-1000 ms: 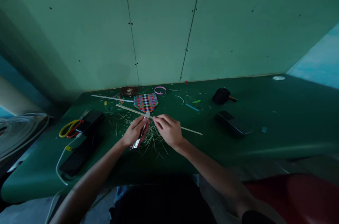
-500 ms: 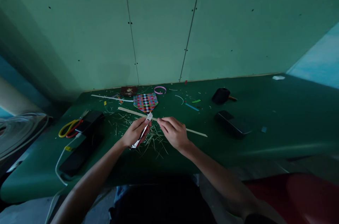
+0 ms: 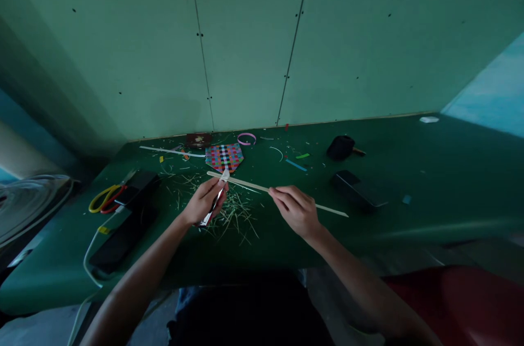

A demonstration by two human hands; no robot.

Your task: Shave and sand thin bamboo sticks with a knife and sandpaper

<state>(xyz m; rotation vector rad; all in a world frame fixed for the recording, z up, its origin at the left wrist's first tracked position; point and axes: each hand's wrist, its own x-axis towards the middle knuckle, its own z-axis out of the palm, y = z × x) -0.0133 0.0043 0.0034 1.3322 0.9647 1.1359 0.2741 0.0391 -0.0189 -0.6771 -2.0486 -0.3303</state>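
Note:
My left hand (image 3: 204,201) is closed around a cutter knife (image 3: 216,205), its pale blade end slanting up and away from me. A thin pale strip, like bamboo (image 3: 248,184), lies across the blade. My right hand (image 3: 297,209) pinches this strip near its middle, and its far right end sticks out beyond the fingers. A fine sliver runs beside the strip, just right of the blade. Below the hands, loose shavings (image 3: 235,215) form a heap on the green table (image 3: 286,248). Just beyond the blade lies a colourful woven piece (image 3: 224,157).
Yellow-and-red-handled scissors (image 3: 107,198) and a black case (image 3: 123,245) lie at left, near a white cable (image 3: 87,258). To the right are a dark box-like object (image 3: 356,191) and a black rounded object (image 3: 340,148). A pink ring (image 3: 246,139) and coloured scraps lie behind.
My right hand has moved right, drawing the strip along the blade, so its left end is now close to the knife. My left hand has barely moved.

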